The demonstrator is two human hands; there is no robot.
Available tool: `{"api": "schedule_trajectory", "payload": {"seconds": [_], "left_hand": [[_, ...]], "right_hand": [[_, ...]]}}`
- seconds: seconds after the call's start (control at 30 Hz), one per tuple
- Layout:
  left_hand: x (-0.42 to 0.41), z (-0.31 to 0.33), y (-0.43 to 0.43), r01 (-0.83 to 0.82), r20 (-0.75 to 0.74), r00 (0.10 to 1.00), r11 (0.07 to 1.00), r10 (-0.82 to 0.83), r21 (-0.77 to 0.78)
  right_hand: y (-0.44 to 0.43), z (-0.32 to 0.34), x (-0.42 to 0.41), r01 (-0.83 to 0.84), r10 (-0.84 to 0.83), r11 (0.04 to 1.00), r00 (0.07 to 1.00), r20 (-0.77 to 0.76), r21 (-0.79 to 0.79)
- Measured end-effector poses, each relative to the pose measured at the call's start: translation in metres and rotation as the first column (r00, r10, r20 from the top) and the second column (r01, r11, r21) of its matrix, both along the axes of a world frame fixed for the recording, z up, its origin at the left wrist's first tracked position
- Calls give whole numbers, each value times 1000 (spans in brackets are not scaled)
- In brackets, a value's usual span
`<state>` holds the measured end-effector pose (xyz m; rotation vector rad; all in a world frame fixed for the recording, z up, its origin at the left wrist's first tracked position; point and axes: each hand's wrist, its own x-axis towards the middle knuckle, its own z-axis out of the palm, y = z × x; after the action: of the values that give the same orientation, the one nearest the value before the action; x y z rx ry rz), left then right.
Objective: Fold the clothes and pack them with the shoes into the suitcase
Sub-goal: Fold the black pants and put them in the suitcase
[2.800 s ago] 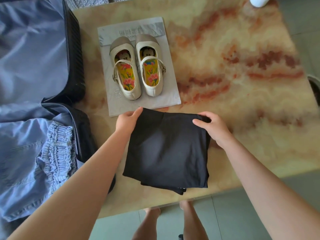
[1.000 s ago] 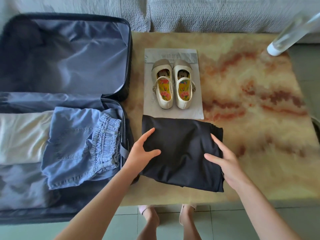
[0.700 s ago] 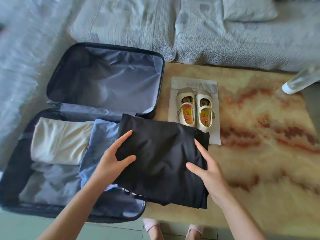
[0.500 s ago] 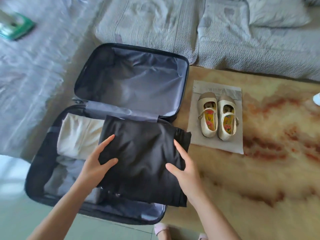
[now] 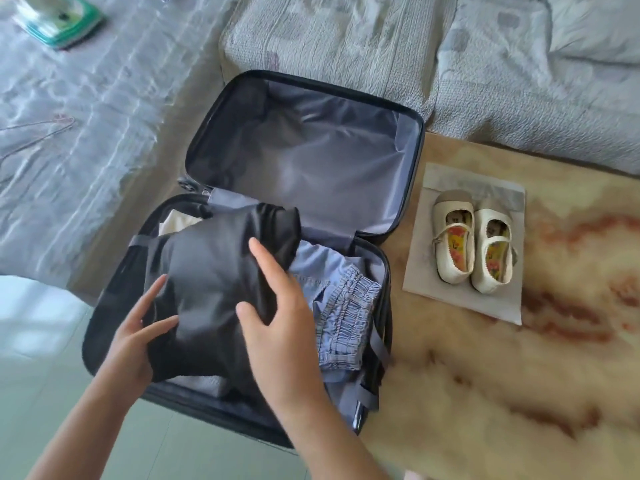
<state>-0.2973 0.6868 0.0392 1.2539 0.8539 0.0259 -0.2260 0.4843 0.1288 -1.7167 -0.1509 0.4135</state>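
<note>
A folded black garment lies over the left part of the near half of the open black suitcase. My left hand grips its lower left edge, and my right hand holds its right side with the fingers spread on top. Folded blue denim shorts lie to the right of it in the same half. A white folded cloth peeks out at the far left, mostly hidden. A pair of cream shoes stands on a grey paper sheet on the marble table.
The suitcase's far half, lined in grey, holds nothing. The marble table reaches to the right. A grey quilted sofa runs behind, with a green packet at the far left. Pale floor tiles show at the lower left.
Both hands carried the black garment off the table, leftward, and lowered it into the suitcase's near half, over the white cloth and part of the denim shorts. My view swung left.
</note>
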Motion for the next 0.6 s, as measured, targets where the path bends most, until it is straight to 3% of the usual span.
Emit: {"api": "schedule_trajectory", "payload": {"seconds": [0.1,0.23,0.37,0.47,0.6], "left_hand": [[8,-12,-4,143,-26,990,981,-140,133],[37,-53,-46,340,-81,939,868,-334,363],[60,-80,-66,370,-121,926,802,-357,468],[57,-79,-63,420,-141,903,760,-407,496],[52,-69,-67,366,-60,919,789,-389,493]], "right_hand": [[-32,-46,14,81,-86,995,992,-96,-50],[-83,-115,25,142,-190,953,969,-160,-268],[-96,-150,31,97,-165,896,979,-120,-434],[-92,-150,29,138,-180,900,981,-66,-413],[-94,-143,22,245,-222,888,970,104,-389]]}}
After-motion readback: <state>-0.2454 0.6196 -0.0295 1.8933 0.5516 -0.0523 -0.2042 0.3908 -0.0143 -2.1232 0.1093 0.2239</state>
